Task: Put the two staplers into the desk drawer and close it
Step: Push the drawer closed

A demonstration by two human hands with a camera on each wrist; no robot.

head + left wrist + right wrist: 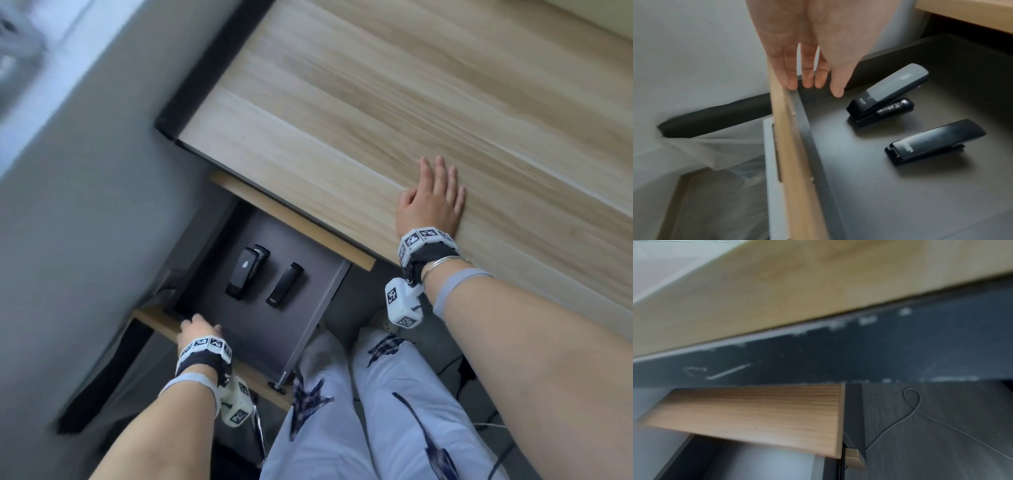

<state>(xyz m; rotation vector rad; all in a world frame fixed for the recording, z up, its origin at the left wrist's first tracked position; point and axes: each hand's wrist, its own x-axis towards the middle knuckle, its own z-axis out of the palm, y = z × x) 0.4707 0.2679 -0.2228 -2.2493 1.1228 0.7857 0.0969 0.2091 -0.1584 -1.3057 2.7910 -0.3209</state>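
Drawer [308, 274] open, two staplers [245, 274] [285, 286] inside, apart; left hand [812, 65] fingers straight at front edge, contact blurred; right hand [430, 202] flat on desktop [342, 102], holding nothing.

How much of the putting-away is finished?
Done: both staplers, the bigger grey-topped stapler and the slimmer black stapler, lie side by side on the floor of the drawer. In hand: the left hand rests its fingers on the drawer's wooden front edge, while the right hand lies flat on the desk top. Left: the drawer is open and needs pushing shut.
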